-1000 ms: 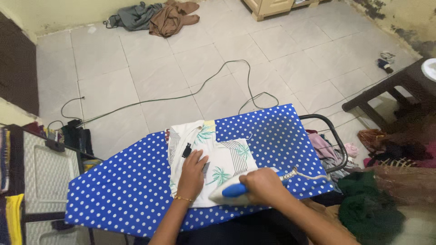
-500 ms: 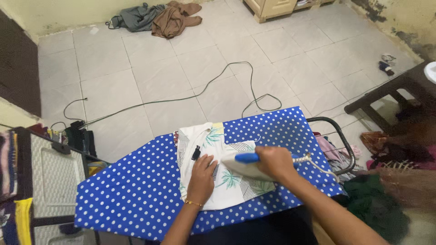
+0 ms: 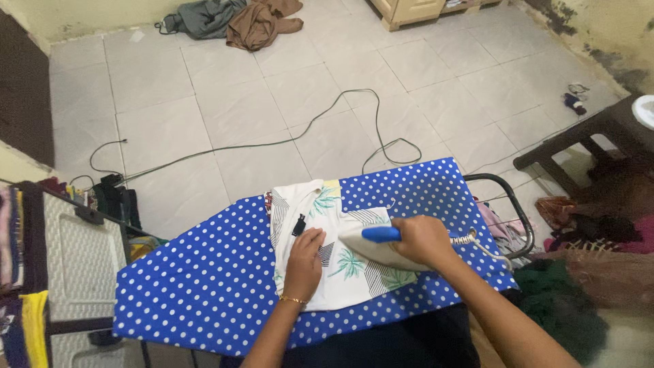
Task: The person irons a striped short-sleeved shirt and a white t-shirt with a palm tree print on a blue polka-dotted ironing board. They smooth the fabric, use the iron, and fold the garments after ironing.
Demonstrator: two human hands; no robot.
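Rack at far left: I see a white plastic rack (image 3: 71,252) with folded clothes hanging at its edge, a yellow piece lowest.
Floor cable: a dark cable (image 3: 272,143) snakes across the pale tiled floor (image 3: 225,102) toward the board; a heap of grey and brown clothes (image 3: 235,17) lies by the far wall.
Board: the ironing board (image 3: 197,286) wears a blue cover with white dots and runs across my view at a slant.
Garment: a white shirt with a green palm print (image 3: 320,252) lies flat on the middle of the board.
Left hand: my left hand (image 3: 304,262) presses palm-down on the shirt, fingers stretched out and together, gripping nothing (a thin gold bracelet sits at the wrist).
Iron: the white iron with a blue handle (image 3: 371,242) rests on the shirt, just right of the left hand, nose pointing left.
Right hand: my right hand (image 3: 424,240) is closed around the iron's handle.
Right side: a dark wooden bench (image 3: 579,143) stands near piles of clothes (image 3: 565,307), dark green among them.
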